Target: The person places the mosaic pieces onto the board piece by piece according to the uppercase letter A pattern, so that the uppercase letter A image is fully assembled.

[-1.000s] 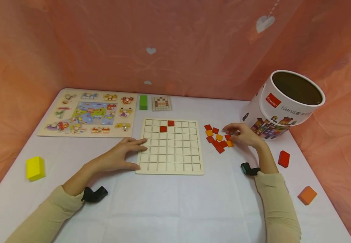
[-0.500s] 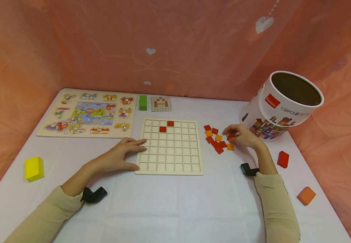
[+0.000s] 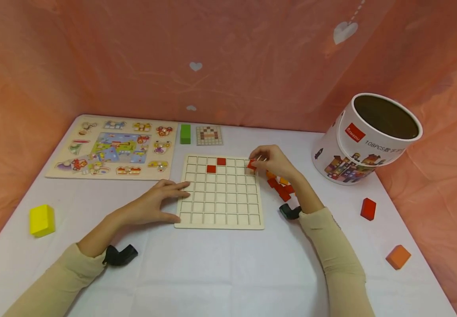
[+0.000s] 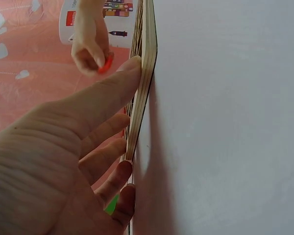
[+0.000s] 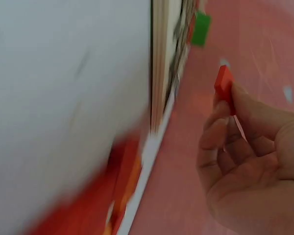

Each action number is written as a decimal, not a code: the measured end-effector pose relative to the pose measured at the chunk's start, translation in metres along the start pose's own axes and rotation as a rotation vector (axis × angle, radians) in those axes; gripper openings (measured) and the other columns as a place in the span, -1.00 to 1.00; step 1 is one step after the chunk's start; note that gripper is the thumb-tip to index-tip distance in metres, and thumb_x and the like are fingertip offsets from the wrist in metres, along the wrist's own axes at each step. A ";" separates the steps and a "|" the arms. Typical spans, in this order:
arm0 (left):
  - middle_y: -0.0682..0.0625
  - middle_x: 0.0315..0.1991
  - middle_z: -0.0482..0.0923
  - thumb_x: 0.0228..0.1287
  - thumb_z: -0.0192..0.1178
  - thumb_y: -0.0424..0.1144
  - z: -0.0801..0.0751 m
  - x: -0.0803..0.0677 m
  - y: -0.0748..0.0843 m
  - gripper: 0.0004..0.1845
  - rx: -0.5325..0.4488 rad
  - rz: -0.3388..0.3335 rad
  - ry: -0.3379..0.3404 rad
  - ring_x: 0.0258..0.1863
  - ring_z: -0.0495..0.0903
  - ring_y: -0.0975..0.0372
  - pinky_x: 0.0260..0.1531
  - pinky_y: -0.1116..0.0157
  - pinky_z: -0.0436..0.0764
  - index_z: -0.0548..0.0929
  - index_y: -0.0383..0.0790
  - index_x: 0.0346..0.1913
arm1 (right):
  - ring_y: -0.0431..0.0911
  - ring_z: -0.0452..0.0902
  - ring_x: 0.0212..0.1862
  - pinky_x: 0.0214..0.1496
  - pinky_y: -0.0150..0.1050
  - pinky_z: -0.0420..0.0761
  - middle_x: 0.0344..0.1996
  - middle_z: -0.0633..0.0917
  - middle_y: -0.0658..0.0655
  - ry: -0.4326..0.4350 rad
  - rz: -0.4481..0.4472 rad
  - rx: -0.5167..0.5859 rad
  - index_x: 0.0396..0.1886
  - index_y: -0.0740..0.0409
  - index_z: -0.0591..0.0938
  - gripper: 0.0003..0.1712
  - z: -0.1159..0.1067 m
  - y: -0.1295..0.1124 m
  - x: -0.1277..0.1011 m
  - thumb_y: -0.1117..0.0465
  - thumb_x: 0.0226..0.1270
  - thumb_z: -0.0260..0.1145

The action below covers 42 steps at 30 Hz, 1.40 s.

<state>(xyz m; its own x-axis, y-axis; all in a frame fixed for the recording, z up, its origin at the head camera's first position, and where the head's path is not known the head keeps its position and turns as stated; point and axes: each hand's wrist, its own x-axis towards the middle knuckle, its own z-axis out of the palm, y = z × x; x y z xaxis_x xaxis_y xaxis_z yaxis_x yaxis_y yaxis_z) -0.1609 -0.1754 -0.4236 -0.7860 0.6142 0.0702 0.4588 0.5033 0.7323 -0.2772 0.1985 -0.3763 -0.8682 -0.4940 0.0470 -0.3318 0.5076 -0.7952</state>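
A pale wooden grid board lies mid-table, with two red square tiles set in cells of its upper rows. My left hand rests along the board's left edge, thumb at the near corner and fingertips on the rim; the left wrist view shows the thumb against the board's side. Between thumb and forefinger, my right hand pinches a red tile over the board's upper right corner. Red and orange loose tiles lie just right of the board, partly hidden by that hand.
Behind the board are a small pattern card and a green block. A picture puzzle board lies back left, a white bucket stands back right. Yellow, red and orange blocks sit toward the sides.
My right hand has picked up a red tile from the loose ones and carried it left to the board's upper right corner. The left hand stays at the board's edge.
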 end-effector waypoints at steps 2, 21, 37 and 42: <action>-0.11 0.50 0.24 0.05 0.54 -0.09 0.000 0.000 0.000 -0.31 -0.002 0.002 0.001 0.26 0.24 0.07 0.21 -0.09 0.31 0.60 -0.26 0.26 | -0.01 0.52 -0.28 -0.26 -0.32 0.49 -0.28 0.69 0.25 -0.032 -0.023 0.012 -0.18 0.40 0.69 -0.87 0.011 -0.005 0.012 0.44 0.30 0.34; -0.11 0.51 0.22 0.06 0.53 -0.09 0.000 0.000 -0.001 -0.30 -0.018 -0.012 -0.009 0.30 0.21 0.04 0.23 -0.12 0.27 0.59 -0.26 0.28 | -0.09 0.51 -0.39 -0.36 -0.32 0.51 -0.39 0.68 0.22 -0.223 -0.030 -0.039 -0.19 0.45 0.71 -0.84 0.040 -0.019 0.040 0.55 0.29 0.27; -0.10 0.50 0.23 0.06 0.53 -0.08 0.001 0.001 -0.001 -0.30 -0.014 -0.005 -0.009 0.30 0.21 0.05 0.23 -0.10 0.27 0.59 -0.25 0.27 | 0.10 0.61 -0.10 -0.02 -0.12 0.58 -0.18 0.71 0.29 -0.033 -0.015 -0.015 -0.01 0.41 0.67 -0.74 0.009 -0.002 0.003 0.46 0.32 0.29; -0.11 0.50 0.23 0.06 0.53 -0.08 0.000 0.001 -0.001 -0.29 -0.007 -0.009 -0.008 0.30 0.21 0.04 0.23 -0.10 0.28 0.58 -0.25 0.28 | 0.20 0.55 0.09 0.19 0.08 0.49 0.00 0.67 0.38 -0.001 0.024 -0.001 0.07 0.45 0.62 -0.67 -0.019 0.022 -0.025 0.46 0.33 0.29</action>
<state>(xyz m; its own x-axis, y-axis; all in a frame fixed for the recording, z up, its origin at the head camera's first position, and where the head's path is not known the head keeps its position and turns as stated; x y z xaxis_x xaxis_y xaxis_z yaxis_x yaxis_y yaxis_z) -0.1617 -0.1751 -0.4241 -0.7867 0.6146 0.0577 0.4483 0.5046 0.7378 -0.2703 0.2357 -0.3834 -0.8757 -0.4821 0.0269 -0.3109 0.5202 -0.7954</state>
